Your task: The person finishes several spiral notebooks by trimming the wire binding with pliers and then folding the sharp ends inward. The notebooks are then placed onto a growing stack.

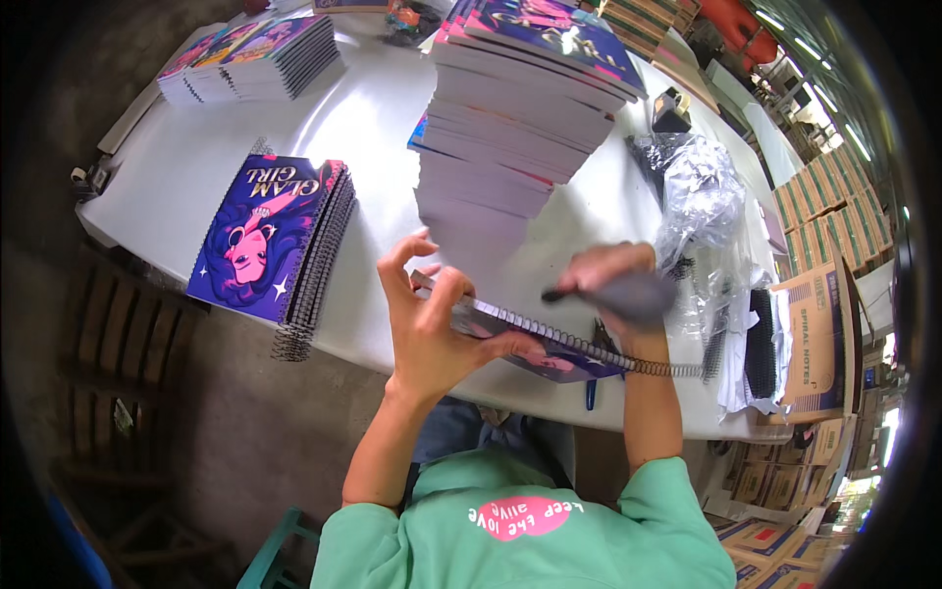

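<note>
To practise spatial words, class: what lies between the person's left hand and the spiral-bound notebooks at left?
White tabletop separates the left hand from the spiral-bound notebooks, as the head view shows.

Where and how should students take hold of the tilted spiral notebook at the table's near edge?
Its left end looks best: come from the left and pinch the spiral notebook across its front and back. The metallic-looking coil runs along the raised edge and juts past the right end, leaving the left end freer.

Free white table (381, 211) between notebook pile (263, 240) and tall stack (515, 128), with crumpled plastic (702, 191) right of the hands (430, 339).
</note>
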Tool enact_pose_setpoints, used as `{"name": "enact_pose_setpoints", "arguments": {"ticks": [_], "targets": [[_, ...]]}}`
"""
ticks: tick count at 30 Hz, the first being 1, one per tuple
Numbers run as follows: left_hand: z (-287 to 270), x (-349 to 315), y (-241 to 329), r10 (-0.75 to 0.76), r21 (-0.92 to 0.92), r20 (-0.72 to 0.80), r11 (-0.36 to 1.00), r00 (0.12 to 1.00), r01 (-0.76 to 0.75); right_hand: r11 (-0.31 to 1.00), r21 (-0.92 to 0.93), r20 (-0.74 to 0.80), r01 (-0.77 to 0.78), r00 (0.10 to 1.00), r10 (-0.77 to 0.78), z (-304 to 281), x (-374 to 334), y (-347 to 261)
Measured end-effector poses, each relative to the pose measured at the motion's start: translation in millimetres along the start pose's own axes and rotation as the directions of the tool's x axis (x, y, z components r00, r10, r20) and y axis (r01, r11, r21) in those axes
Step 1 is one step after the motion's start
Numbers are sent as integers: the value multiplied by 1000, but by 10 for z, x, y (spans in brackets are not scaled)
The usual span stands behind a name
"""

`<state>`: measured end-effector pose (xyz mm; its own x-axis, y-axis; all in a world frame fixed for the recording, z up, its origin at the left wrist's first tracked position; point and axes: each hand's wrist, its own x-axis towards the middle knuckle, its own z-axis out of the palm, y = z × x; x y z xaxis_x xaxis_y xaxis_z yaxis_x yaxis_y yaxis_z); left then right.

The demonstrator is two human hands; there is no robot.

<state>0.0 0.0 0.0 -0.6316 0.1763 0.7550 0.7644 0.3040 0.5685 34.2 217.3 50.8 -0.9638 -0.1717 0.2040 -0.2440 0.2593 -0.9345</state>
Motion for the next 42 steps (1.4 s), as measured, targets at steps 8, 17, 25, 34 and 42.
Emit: {"name": "enact_pose_setpoints", "arguments": {"ticks": [8, 17, 25, 34, 42], "targets": [[45, -29, -90, -186, -246, -15, 953, 982, 177, 990, -70, 215, 119, 971, -101, 204, 130, -57], [40, 10, -155, -277, -346, 91, 892, 957, 291, 995, 87, -34, -49, 998, 52, 316, 314, 134], [26, -152, -236, -462, -691, 103, 604, 881, 398, 870, -489, -322, -52, 938, -125, 125, 144, 104], [-280, -128, 64, -417, -564, -179, 786, 891, 254, 277, -699, -648, -660, 748, 146, 463, -1072, 531], [-262, -156, 172, 31, -62, -300, 997, 953, -51, 14, -720, -678, -693, 708, 196, 955, -1494, 349]]}}
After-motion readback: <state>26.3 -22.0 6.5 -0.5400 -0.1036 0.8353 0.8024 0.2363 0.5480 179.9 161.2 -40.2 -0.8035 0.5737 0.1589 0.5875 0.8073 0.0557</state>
